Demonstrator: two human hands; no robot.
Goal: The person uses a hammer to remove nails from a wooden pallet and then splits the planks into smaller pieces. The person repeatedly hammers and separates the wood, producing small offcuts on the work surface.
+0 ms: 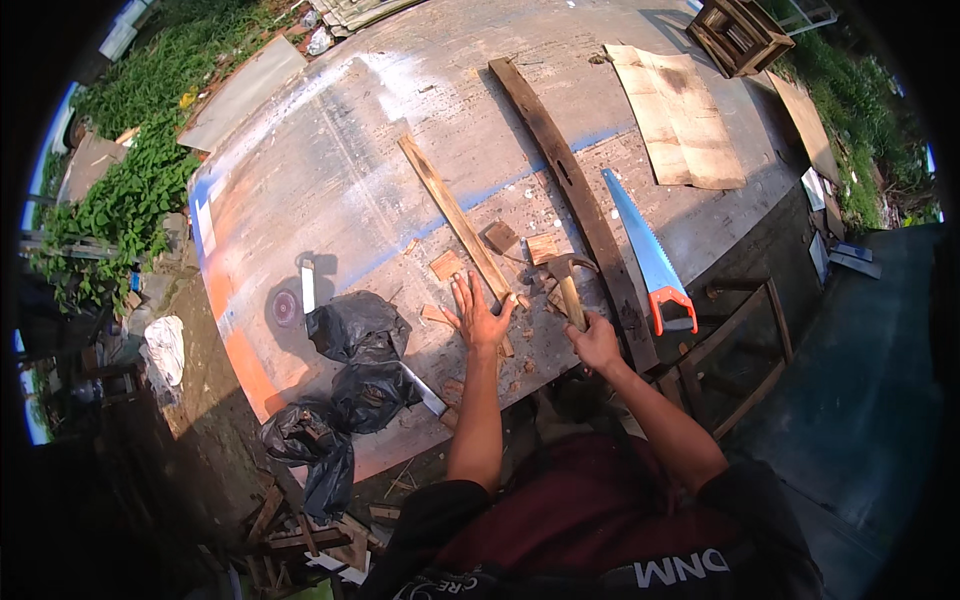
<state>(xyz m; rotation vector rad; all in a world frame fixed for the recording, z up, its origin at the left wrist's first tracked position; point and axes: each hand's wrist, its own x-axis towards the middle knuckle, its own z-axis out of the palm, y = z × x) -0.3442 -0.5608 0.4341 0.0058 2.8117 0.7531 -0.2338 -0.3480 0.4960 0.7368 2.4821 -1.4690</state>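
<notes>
My left hand rests palm down with fingers spread, pressing against the near end of a narrow wooden strip that lies slantwise on the board-like work surface. In my right hand is a hammer, gripped by its wooden handle. The hammer's head is low over small wood scraps, just right of the strip; whether it touches them I cannot tell. Around both hands lie a dark wood block, a pale wood piece and splinters. A long dark beam runs along the right of the hammer.
A handsaw with a blue blade and orange handle lies right of the beam. Black plastic bags and a long flat blade are at left. Farther off are brown cardboard and a wooden crate. A wooden frame stands near right.
</notes>
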